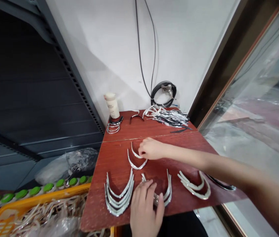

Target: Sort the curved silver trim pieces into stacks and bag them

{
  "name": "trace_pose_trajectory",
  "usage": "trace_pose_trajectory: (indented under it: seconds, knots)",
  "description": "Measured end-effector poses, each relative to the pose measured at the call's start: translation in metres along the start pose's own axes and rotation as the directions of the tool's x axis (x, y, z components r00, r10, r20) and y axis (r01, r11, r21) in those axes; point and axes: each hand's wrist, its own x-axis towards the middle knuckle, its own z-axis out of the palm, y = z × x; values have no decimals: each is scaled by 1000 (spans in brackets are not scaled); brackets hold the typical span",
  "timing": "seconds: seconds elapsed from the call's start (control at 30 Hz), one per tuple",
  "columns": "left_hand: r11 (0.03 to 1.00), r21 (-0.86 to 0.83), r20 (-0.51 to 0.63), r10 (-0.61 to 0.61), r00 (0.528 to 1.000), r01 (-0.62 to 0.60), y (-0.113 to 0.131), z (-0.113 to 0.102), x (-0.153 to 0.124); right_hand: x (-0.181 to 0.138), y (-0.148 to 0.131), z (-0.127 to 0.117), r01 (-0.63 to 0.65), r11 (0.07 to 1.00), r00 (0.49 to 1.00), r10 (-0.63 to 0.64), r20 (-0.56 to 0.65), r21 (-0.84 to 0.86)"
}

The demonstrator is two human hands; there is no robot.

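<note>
My right hand [152, 149] reaches across from the right, its fingers closed on the end of a thin silver headband [133, 150]. Just in front of that lies another glittery silver headband [134, 166], its curve toward me. At the near edge, my left hand [145, 209] rests with outstretched fingers over a nested group of silver headbands [169, 191], hiding their left part. Left of it sits a second nested stack of silver headbands [117, 205]. To the right are a few more pale headbands [198, 194].
Loose strips and headbands lie in a pile [170, 117] at the back of the red-brown table [114, 158]. A white bottle [113, 106] stands back left beside more bands. A yellow crate [48, 197] is at lower left. Coiled black cable [154, 93] hangs against the wall.
</note>
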Motion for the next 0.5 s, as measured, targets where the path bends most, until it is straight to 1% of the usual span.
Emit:
trace_pose_trajectory:
  seconds: [0.07, 0.13, 0.2, 0.3, 0.4, 0.5]
  knots:
    - [1000, -25, 3, -5, 1000, 5, 2, -1, 1, -10, -11, 3, 39, 999, 999, -40, 17, 28]
    - [999, -44, -7, -12, 1000, 12, 4, -1, 3, -16, -24, 4, 47, 995, 999, -48, 6, 87]
    - [999, -49, -17, -14, 1000, 13, 5, -2, 4, -20, -35, 7, 20, 994, 1000, -19, -12, 108]
    - [1000, -29, -25, -4, 1000, 3, 6, -2, 7, -20, -46, 16, -38, 998, 997, 41, -69, 45]
    - [1000, -11, -11, 8, 1000, -8, 6, -2, 9, -17, -40, 26, -55, 998, 992, 57, -110, 21]
    - [1000, -13, -13, 12, 1000, -12, 5, -2, 8, -23, -22, 27, -84, 993, 993, 91, -74, 86]
